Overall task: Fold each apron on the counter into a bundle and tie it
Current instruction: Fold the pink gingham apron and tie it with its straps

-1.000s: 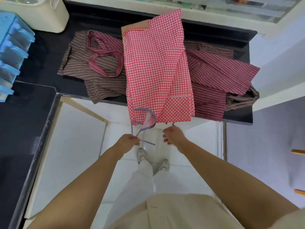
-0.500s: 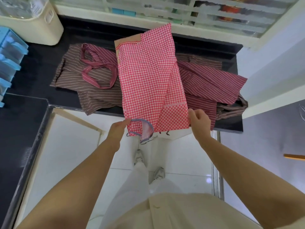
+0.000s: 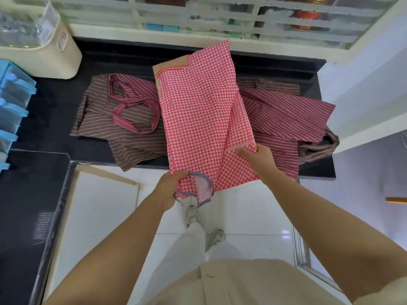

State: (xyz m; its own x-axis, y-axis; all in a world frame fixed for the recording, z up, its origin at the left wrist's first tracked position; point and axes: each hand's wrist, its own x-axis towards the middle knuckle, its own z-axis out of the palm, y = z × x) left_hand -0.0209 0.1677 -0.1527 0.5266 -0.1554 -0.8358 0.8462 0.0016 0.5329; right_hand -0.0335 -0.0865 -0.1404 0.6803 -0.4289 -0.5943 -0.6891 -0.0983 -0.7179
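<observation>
- The left hand [image 3: 169, 190], at lower centre of the frame, has its fingers curled round the near left corner of the red gingham apron [image 3: 198, 111], gripping the cloth just beside its navy-and-white striped binding [image 3: 208, 195].
- The right hand [image 3: 257, 158], right of centre, pinches the apron's right edge where a stitched hem crosses it (thumb on top, fingers tucked under the cloth).
- The gingham apron lies lengthwise down the middle of the frame, folded into a long narrow panel. Its far end reaches the back of the black counter [image 3: 50, 106], and its near end hangs over the counter's front edge between the two hands.
- The striped binding curves in a loop below the near edge, dangling above the white tiled floor [image 3: 246, 216].
- Under the gingham apron on the left lies a brown striped apron [image 3: 105, 133], spread flat, with a maroon striped strap [image 3: 136, 111] looped on top of it.
- Under it on the right lies a maroon striped apron [image 3: 290, 113], loosely spread. More brown striped cloth [image 3: 319, 148] is bunched at the counter's right end.
- A cream container [image 3: 59, 56] stands at upper left, and a blue drawer unit [image 3: 13, 102] sits at the left edge.
- Two pale shoes [image 3: 193, 217] show on the floor below the hands.
</observation>
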